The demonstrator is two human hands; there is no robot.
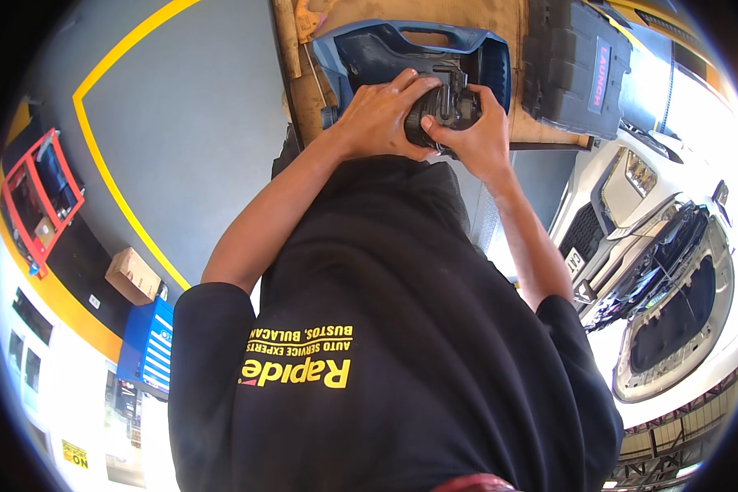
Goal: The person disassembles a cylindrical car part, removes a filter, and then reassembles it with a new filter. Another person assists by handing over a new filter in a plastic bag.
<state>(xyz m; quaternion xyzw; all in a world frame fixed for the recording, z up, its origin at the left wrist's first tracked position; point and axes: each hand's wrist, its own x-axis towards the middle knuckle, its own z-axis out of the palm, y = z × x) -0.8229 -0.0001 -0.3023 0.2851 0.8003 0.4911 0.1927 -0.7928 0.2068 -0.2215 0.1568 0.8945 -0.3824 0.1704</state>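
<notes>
Both my hands are closed around a black plastic part [448, 92] with a round, ribbed side and a raised bracket-like piece on top; its exact kind I cannot make out. My left hand [384, 116] wraps its left side, fingers over the top and thumb low. On the other side, my right hand [480, 134] grips it with the thumb across the near face. The part is held over the near edge of a blue plastic pan [494, 51], which has a slot handle at its far side. My palms hide some of the part.
The pan rests on a wooden tabletop [310, 131], with an orange-handled tool [307, 23] at its far left. A dark hard case [559, 70] stands to the right. Beyond it is a white car [631, 184], hood raised. A blue cabinet [145, 343] and cardboard box [134, 275] are left.
</notes>
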